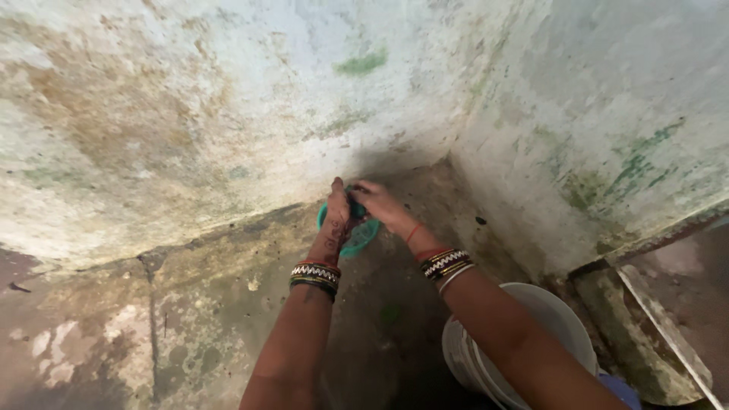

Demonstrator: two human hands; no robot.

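Our left hand [336,216] and right hand [377,201] both grip the green scrubber [360,235] — white bucket [543,311] sits behind our right hand.

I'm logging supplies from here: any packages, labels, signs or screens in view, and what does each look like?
None: no package, label, sign or screen shows.
Scrub pad: teal, round, held by both hands at the foot of the stained wall.
Bucket: white, round, on the floor under the right forearm, no visible label.

no packages, no labels, no signs, no screens in view
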